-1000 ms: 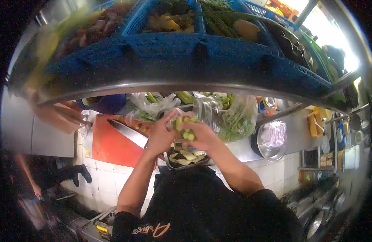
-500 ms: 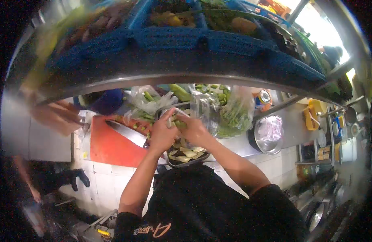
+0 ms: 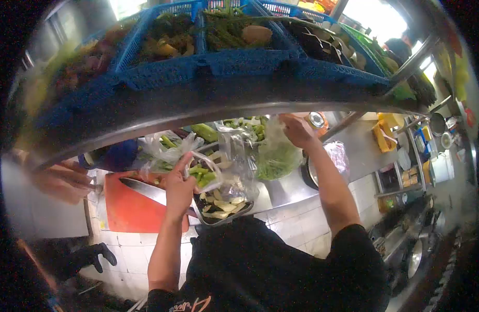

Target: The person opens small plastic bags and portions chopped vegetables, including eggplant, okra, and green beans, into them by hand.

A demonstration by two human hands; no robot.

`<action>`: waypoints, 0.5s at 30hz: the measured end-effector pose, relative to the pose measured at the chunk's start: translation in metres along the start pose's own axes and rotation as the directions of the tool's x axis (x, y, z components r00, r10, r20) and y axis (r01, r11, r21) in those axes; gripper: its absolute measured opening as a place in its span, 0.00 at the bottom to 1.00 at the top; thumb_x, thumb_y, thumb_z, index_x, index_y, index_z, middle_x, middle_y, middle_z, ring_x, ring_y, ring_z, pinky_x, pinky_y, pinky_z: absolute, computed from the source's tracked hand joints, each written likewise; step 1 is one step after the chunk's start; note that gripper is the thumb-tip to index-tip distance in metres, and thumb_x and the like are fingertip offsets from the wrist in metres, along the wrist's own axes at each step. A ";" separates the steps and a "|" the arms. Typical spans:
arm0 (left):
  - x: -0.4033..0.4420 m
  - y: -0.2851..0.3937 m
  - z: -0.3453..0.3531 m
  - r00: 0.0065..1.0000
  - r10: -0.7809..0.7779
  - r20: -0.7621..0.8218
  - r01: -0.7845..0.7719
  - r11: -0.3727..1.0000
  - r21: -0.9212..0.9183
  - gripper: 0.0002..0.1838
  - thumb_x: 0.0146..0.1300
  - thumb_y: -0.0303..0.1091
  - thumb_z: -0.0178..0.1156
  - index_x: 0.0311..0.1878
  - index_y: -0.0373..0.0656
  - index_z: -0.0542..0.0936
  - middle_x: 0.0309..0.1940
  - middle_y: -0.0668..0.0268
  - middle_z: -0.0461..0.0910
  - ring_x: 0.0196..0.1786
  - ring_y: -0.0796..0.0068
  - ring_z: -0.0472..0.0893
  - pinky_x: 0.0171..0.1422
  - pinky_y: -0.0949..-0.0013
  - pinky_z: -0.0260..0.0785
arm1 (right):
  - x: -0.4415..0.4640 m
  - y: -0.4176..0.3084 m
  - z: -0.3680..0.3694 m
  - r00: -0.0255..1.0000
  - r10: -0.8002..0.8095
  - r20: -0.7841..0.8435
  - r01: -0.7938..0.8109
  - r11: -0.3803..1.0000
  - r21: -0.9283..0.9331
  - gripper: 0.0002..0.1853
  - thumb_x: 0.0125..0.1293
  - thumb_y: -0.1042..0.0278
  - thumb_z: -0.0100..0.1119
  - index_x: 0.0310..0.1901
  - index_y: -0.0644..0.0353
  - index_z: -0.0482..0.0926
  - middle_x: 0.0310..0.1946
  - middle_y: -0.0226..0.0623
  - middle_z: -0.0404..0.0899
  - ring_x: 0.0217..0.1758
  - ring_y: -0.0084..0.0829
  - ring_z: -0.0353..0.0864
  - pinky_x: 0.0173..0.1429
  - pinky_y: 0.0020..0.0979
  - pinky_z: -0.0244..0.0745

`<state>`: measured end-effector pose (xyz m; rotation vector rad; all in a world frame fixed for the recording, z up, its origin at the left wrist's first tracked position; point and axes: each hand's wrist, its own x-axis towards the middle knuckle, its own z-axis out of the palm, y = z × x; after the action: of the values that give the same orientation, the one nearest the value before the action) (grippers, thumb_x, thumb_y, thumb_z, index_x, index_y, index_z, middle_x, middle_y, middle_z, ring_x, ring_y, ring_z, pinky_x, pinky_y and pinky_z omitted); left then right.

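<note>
My left hand is closed on the edge of a clear plastic bag with cut green vegetable pieces inside. Below the bag, a metal tray holds pale, dark-skinned vegetable slices. My right hand reaches under the shelf beside the top of another clear bag, filled with greens. Its fingers are curled and partly hidden, so what they grip cannot be made out. An open can stands just right of that hand. On the orange cutting board to the left lies a large knife.
Blue crates of vegetables fill the metal shelf overhead. A metal bowl with a wrapped pinkish bundle sits at right, partly behind my forearm. Another person's hand is at far left. A yellow container stands farther right.
My hands, together over the tray before, are now apart. The right hand has moved right and away toward the can; the left now holds the bag's edge over the tray. The view has shifted too.
</note>
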<state>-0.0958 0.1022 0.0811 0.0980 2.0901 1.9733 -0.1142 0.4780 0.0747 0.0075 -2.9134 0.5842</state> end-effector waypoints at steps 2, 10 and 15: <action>-0.006 0.012 0.002 0.995 0.096 -0.020 -0.098 0.984 -0.147 0.31 0.47 0.16 0.45 0.61 0.32 0.66 0.54 0.53 0.72 0.32 0.80 0.77 0.33 0.80 0.71 | -0.011 -0.025 -0.034 0.985 0.088 0.148 -0.088 0.996 -0.004 0.17 0.53 0.71 0.54 0.48 0.56 0.74 0.36 0.45 0.79 0.46 0.44 0.76 0.53 0.37 0.71; -0.002 0.031 0.002 1.000 0.013 -0.009 -0.013 0.997 -0.070 0.30 0.49 0.17 0.46 0.61 0.34 0.67 0.53 0.57 0.74 0.29 0.83 0.75 0.27 0.81 0.68 | 0.006 0.018 0.008 0.928 -0.089 0.361 0.233 0.896 -0.378 0.10 0.51 0.69 0.54 0.36 0.62 0.76 0.33 0.42 0.79 0.39 0.36 0.78 0.46 0.36 0.73; 0.003 0.014 -0.003 0.999 0.034 -0.022 -0.034 0.999 0.001 0.32 0.48 0.17 0.45 0.62 0.34 0.66 0.53 0.58 0.73 0.27 0.85 0.74 0.26 0.81 0.67 | -0.011 -0.016 -0.037 0.829 0.292 0.476 -0.023 0.870 -0.493 0.10 0.54 0.64 0.58 0.30 0.62 0.80 0.32 0.41 0.80 0.37 0.36 0.79 0.45 0.35 0.73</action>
<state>-0.1014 0.1010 0.0941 0.1131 2.1159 2.0016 -0.0971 0.4774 0.1126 -0.1700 -3.5571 -0.1728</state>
